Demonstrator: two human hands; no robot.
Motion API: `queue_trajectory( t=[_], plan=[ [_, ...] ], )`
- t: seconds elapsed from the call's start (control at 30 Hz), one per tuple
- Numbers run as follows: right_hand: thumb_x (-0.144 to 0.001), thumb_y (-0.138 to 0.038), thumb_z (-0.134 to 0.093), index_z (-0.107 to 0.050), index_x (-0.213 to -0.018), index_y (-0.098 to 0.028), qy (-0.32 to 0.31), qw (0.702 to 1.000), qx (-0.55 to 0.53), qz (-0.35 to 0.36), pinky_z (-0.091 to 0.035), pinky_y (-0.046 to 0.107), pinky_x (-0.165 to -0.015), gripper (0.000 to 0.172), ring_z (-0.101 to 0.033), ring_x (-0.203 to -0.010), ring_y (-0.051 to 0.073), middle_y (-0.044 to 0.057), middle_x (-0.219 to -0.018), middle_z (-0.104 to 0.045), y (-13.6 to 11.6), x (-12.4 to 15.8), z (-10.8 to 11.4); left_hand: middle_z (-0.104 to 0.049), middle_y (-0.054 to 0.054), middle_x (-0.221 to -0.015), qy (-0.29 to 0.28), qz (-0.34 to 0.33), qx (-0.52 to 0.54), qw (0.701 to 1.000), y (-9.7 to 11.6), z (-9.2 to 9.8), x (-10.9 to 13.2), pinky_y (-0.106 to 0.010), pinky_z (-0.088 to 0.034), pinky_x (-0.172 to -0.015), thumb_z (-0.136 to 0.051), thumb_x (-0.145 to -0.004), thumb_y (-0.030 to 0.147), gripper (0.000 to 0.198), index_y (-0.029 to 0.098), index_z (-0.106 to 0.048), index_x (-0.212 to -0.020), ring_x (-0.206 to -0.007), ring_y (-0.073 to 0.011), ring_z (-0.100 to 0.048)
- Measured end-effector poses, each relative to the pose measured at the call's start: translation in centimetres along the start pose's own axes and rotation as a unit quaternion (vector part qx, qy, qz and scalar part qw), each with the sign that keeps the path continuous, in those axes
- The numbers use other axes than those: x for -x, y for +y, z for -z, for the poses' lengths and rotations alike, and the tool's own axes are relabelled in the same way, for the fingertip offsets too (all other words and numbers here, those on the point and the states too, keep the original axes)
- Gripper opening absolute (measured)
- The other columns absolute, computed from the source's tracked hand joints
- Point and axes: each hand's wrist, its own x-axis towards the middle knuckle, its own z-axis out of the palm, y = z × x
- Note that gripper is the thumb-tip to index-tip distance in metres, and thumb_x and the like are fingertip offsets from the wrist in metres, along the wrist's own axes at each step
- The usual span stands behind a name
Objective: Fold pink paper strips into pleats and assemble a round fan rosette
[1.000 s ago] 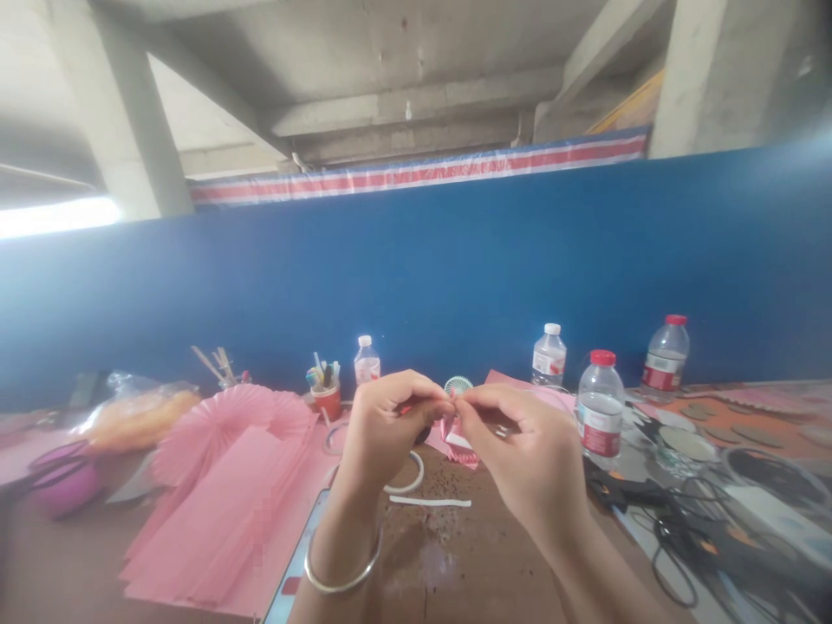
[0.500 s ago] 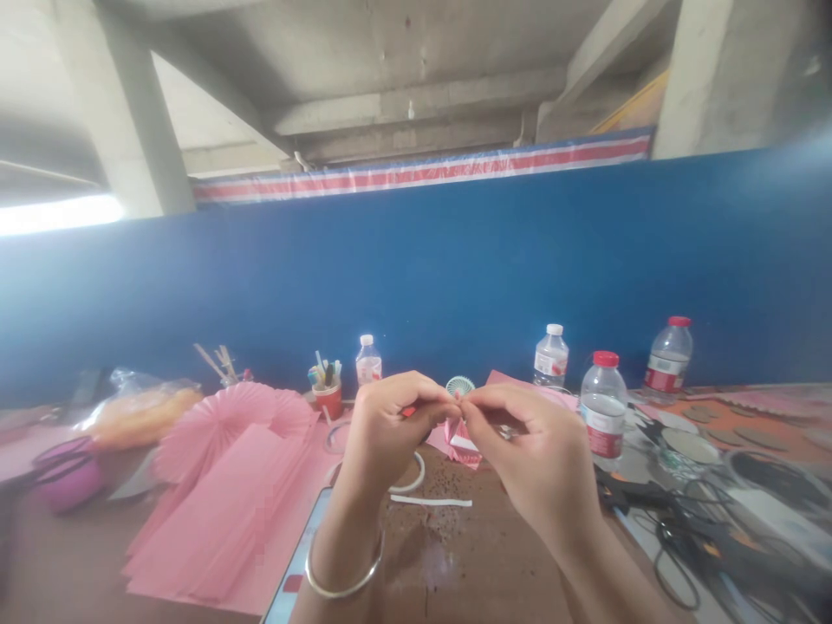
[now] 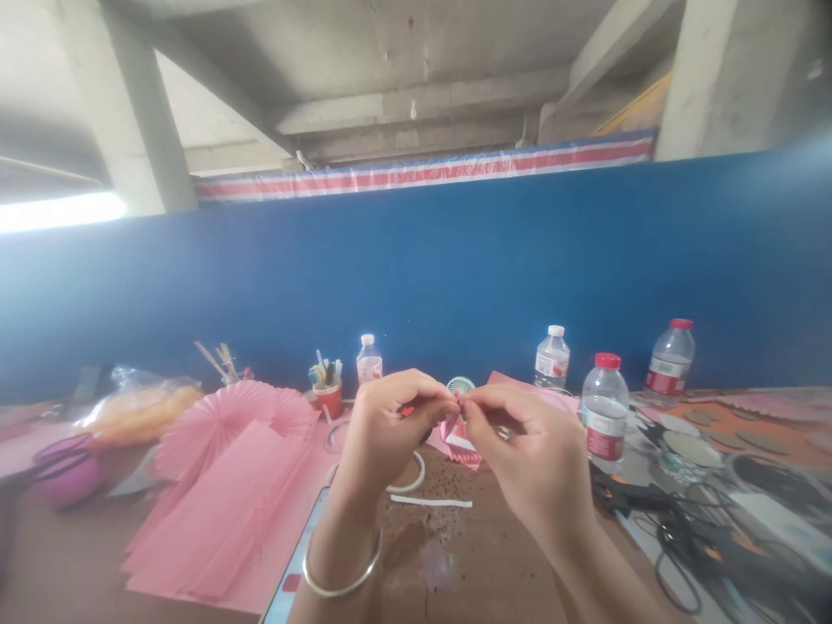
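Perhaps a craft workshop: pleated paper

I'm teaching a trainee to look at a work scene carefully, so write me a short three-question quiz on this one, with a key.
1. On which side is the silver bangle worn: A, right; B, left; C, both?
2. True or false: the person's two hands are held wide apart.
3. How many of the standing bottles have red caps?

Key
1. B.
2. False: the left hand and the right hand are held close together.
3. Two.
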Motion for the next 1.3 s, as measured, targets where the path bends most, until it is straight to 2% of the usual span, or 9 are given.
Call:
queue_trajectory(
  t=[0.57,0.67,0.77,0.87,0.97,1.03,1.1,1.2,1.3],
  plan=[
    [-0.072,-0.019,-0.052,-0.063,-0.069,-0.019,0.042,0.998,0.035,0.007,-0.044,0.021,-0.054,0.011,-0.056,-0.059,0.010,0.000,-0.067,-0.063,0.2,0.0,-0.7,-0.061,-0.002,-0.065,0.011,0.081,-0.004,0.997,0.8,-0.7,0.1,-0.021,-0.046,-0.053,-0.056,-0.069,0.018,0.005,0.016,-0.060,-0.067,-0.058,-0.0101,-0.056],
    [-0.071,-0.020,-0.053,-0.062,-0.066,-0.019,0.049,0.998,0.002,-0.028,-0.044,0.021,-0.056,0.010,-0.056,-0.059,0.010,-0.001,-0.066,-0.062,0.4,0.0,-1.0,-0.061,-0.001,-0.064,0.025,0.089,-0.016,0.996,0.8,-0.8,0.2,-0.021,-0.046,-0.053,-0.055,-0.069,0.018,0.006,0.016,-0.059,-0.066,-0.057,-0.0097,-0.056],
    [-0.070,-0.022,-0.052,-0.061,-0.067,-0.018,0.030,0.989,-0.089,-0.115,-0.045,0.023,-0.056,0.010,-0.057,-0.058,0.011,0.000,-0.067,-0.062,0.8,-0.2,-1.5,-0.060,0.000,-0.060,0.045,0.117,-0.010,0.992,0.4,-0.7,0.1,-0.021,-0.045,-0.051,-0.053,-0.071,0.020,0.008,0.016,-0.059,-0.066,-0.052,-0.0089,-0.055],
    [-0.071,-0.023,-0.051,-0.056,-0.069,-0.017,0.003,0.943,-0.260,-0.209,-0.048,0.027,-0.061,0.009,-0.059,-0.064,0.013,0.001,-0.072,-0.062,1.9,-0.6,-2.2,-0.060,-0.001,-0.060,0.093,0.149,0.012,0.984,-0.6,-0.5,-0.2,-0.021,-0.045,-0.051,-0.052,-0.071,0.023,0.011,0.015,-0.059,-0.069,-0.051,-0.0089,-0.054],
    [-0.071,-0.025,-0.051,-0.050,-0.069,-0.019,0.028,0.849,-0.436,-0.295,-0.051,0.032,-0.068,0.007,-0.061,-0.073,0.015,0.001,-0.079,-0.062,3.7,-1.1,-2.9,-0.059,-0.002,-0.063,0.175,0.181,0.059,0.966,-2.0,-0.3,-0.5,-0.021,-0.046,-0.050,-0.053,-0.070,0.027,0.015,0.014,-0.059,-0.073,-0.055,-0.0101,-0.055],
    [-0.071,-0.025,-0.050,-0.048,-0.072,-0.020,0.063,0.800,-0.487,-0.344,-0.051,0.033,-0.069,0.006,-0.061,-0.081,0.017,0.002,-0.082,-0.062,5.0,-1.5,-3.2,-0.059,-0.003,-0.066,0.226,0.203,0.104,0.947,-3.0,0.1,-0.7,-0.021,-0.047,-0.049,-0.053,-0.070,0.030,0.018,0.013,-0.057,-0.074,-0.058,-0.0111,-0.057],
    [-0.071,-0.023,-0.047,-0.046,-0.071,-0.020,0.085,0.777,-0.504,-0.367,-0.052,0.032,-0.071,0.003,-0.060,-0.084,0.017,0.003,-0.082,-0.061,6.2,-1.8,-3.4,-0.057,-0.002,-0.066,0.278,0.219,0.149,0.923,-4.0,0.5,-0.9,-0.021,-0.048,-0.049,-0.053,-0.069,0.031,0.018,0.014,-0.054,-0.074,-0.058,-0.0112,-0.057],
    [-0.071,-0.018,-0.040,-0.043,-0.066,-0.020,0.113,0.738,-0.527,-0.405,-0.053,0.028,-0.065,0.006,-0.061,-0.073,0.013,0.001,-0.070,-0.057,7.8,-2.4,-3.1,-0.055,0.000,-0.068,0.322,0.221,0.219,0.894,-5.4,1.6,-0.9,-0.025,-0.050,-0.052,-0.050,-0.071,0.030,0.014,0.016,-0.048,-0.076,-0.059,-0.0113,-0.058],
    [-0.069,-0.010,-0.035,-0.038,-0.062,-0.019,0.145,0.662,-0.576,-0.457,-0.048,0.019,-0.050,0.011,-0.054,-0.051,0.006,-0.004,-0.056,-0.047,9.3,-2.9,-2.7,-0.058,-0.002,-0.079,0.366,0.214,0.229,0.877,-6.4,2.8,-0.7,-0.027,-0.050,-0.049,-0.045,-0.073,0.027,0.011,0.018,-0.042,-0.079,-0.056,-0.0121,-0.060]
  ],
)
